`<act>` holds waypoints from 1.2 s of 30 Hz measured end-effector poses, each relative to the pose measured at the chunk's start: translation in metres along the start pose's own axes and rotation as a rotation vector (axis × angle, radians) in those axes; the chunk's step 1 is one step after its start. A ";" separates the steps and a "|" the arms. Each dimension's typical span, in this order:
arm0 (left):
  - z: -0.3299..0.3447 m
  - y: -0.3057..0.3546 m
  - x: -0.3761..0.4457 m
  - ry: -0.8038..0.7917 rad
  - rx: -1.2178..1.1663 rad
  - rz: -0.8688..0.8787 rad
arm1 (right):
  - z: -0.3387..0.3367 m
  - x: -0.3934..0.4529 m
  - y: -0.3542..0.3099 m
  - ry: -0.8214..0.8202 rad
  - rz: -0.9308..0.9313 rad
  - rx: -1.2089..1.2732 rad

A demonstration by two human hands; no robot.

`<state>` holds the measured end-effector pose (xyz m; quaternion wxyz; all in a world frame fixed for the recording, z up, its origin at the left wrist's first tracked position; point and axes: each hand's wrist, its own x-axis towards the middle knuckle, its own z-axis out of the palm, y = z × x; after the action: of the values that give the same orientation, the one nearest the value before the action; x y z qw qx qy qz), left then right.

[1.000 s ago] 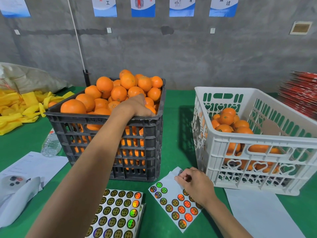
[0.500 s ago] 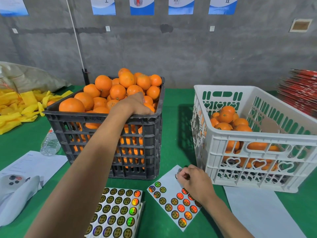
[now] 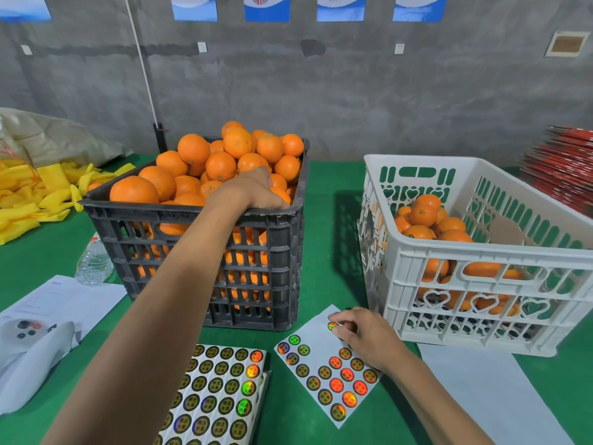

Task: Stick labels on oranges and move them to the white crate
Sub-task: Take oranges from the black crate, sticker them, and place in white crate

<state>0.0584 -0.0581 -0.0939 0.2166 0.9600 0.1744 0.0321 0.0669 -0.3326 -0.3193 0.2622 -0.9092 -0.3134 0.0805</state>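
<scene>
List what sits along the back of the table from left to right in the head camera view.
Yellow bags → black crate heaped with oranges → white crate partly filled with oranges → red stack.

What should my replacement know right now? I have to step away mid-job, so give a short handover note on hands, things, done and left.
Left hand: in the black crate, curled over an orange.
Right hand: pinching a label on the partly used sticker sheet.
A fuller sheet lies to its left.
Done: a batch of oranges sits in the white crate.
Left: label this orange, move it over, then work through the heaped black crate.
</scene>
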 end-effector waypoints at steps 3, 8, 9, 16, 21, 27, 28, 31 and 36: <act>0.000 0.000 -0.001 0.002 0.000 0.000 | -0.001 0.000 -0.003 -0.001 0.010 0.020; -0.001 0.001 -0.002 -0.003 -0.009 -0.006 | 0.000 0.000 -0.004 0.006 0.057 0.037; 0.000 0.001 -0.002 -0.003 -0.008 -0.006 | 0.001 0.000 -0.004 0.006 0.065 0.041; 0.000 0.000 0.000 0.005 -0.016 0.001 | 0.003 0.001 -0.004 0.005 0.075 0.031; 0.000 -0.001 0.001 0.004 -0.011 0.007 | 0.006 0.002 -0.003 0.061 0.031 -0.062; -0.001 -0.002 0.000 -0.001 -0.018 0.000 | 0.007 0.002 -0.006 0.133 0.001 -0.148; -0.001 -0.002 0.000 0.000 -0.023 -0.002 | 0.008 0.002 -0.006 0.142 -0.009 -0.158; -0.001 -0.002 0.001 0.005 -0.024 -0.003 | 0.010 0.002 -0.008 0.163 -0.020 -0.165; -0.001 -0.002 0.002 0.010 -0.030 -0.006 | 0.016 0.003 -0.006 0.224 -0.079 -0.242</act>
<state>0.0597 -0.0553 -0.0944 0.2302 0.9559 0.1781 0.0388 0.0607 -0.3198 -0.3298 0.1872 -0.9243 -0.3252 -0.0701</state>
